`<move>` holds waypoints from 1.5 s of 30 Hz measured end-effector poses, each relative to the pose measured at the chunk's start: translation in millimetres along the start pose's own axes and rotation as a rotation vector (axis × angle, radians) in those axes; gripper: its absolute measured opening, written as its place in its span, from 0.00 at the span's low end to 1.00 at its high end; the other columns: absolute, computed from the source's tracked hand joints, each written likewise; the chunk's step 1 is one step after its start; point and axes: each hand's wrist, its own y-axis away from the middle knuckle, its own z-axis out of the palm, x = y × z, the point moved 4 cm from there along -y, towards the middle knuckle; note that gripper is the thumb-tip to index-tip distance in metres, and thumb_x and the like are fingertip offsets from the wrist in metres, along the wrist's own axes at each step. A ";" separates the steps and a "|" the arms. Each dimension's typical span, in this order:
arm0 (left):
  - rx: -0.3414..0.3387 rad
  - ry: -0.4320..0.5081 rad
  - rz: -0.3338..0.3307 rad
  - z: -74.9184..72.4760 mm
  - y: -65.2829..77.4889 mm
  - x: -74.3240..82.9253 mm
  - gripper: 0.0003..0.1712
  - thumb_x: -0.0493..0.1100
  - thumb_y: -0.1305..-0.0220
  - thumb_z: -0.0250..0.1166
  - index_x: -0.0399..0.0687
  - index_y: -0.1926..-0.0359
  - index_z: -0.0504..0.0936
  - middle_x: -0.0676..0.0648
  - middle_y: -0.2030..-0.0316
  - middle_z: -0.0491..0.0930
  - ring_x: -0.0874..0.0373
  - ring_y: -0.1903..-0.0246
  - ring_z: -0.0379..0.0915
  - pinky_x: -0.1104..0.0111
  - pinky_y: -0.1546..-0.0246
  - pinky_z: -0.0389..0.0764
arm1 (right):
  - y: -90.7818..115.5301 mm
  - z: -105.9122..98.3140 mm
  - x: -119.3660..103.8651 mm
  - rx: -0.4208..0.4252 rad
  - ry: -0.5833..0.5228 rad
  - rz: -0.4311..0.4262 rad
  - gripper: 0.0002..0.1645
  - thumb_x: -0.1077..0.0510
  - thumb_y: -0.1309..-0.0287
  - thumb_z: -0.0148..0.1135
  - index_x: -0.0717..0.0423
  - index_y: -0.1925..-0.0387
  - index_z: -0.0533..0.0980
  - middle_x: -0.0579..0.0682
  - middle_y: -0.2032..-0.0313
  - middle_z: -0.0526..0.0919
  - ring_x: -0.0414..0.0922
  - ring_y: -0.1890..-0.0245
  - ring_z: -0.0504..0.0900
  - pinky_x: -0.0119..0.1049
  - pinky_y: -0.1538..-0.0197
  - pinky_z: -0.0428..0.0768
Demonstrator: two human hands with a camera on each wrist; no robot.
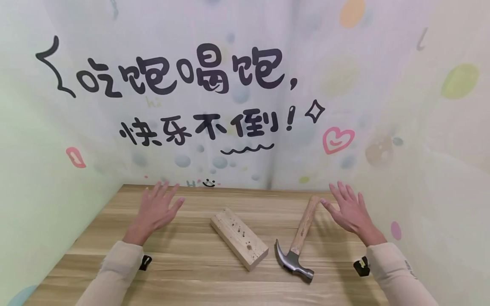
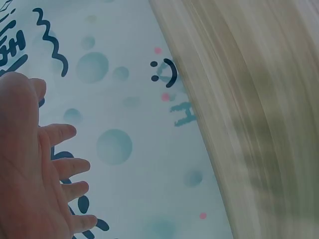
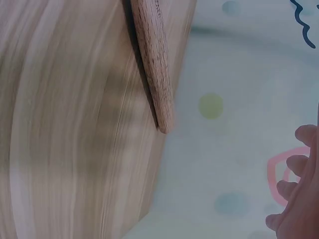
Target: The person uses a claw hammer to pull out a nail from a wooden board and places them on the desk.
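On the table lies a wooden block (image 1: 239, 238) with several nails (image 1: 239, 229) standing in its top face. To its right rests a claw hammer (image 1: 302, 238), its steel head toward the near side and its wooden handle (image 3: 154, 64) pointing to the back. My left hand (image 1: 158, 208) is held above the table, left of the block, fingers spread and holding nothing; its fingers also show in the left wrist view. Over the right side, my right hand (image 1: 350, 210) is spread likewise, its thumb near the end of the hammer handle in the head view.
The wood-grain table (image 1: 183, 272) ends at a printed curtain (image 1: 245, 161) with dark lettering, dots and hearts. Pale walls stand at the left (image 1: 46, 178) and right (image 1: 448, 199). Both cuffs carry a small black device.
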 end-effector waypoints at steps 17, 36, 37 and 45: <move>0.007 0.090 -0.015 29.5 -14.0 34.0 0.33 0.59 0.29 0.40 0.41 0.33 0.61 0.33 0.38 0.65 0.34 0.38 0.55 0.39 0.41 0.53 | -4.9 26.3 -7.8 -0.054 -0.159 0.102 0.45 0.33 0.38 0.46 0.55 0.30 0.53 0.67 0.38 0.65 0.67 0.43 0.68 0.63 0.47 0.67; -0.092 0.216 -0.072 66.3 -24.4 74.6 0.30 0.56 0.29 0.43 0.43 0.35 0.65 0.34 0.41 0.68 0.36 0.40 0.60 0.40 0.46 0.62 | 0.1 68.4 -11.5 -0.216 -0.455 0.440 0.37 0.43 0.37 0.50 0.72 0.42 0.63 0.69 0.57 0.77 0.51 0.69 0.80 0.43 0.68 0.79; -0.104 0.221 -0.078 68.3 -25.1 76.8 0.30 0.56 0.28 0.42 0.44 0.35 0.65 0.35 0.40 0.68 0.36 0.39 0.59 0.40 0.47 0.62 | 1.1 71.6 -12.1 -0.224 -0.465 0.464 0.36 0.44 0.37 0.51 0.72 0.43 0.64 0.68 0.60 0.78 0.50 0.72 0.80 0.42 0.70 0.79; -0.132 0.254 -0.116 83.2 -31.0 92.2 0.31 0.58 0.29 0.40 0.44 0.35 0.66 0.35 0.40 0.66 0.37 0.39 0.58 0.41 0.46 0.62 | 5.2 91.2 -16.7 -0.260 -0.559 0.606 0.19 0.48 0.41 0.53 0.61 0.74 0.69 0.52 0.84 0.75 0.45 0.85 0.75 0.38 0.79 0.76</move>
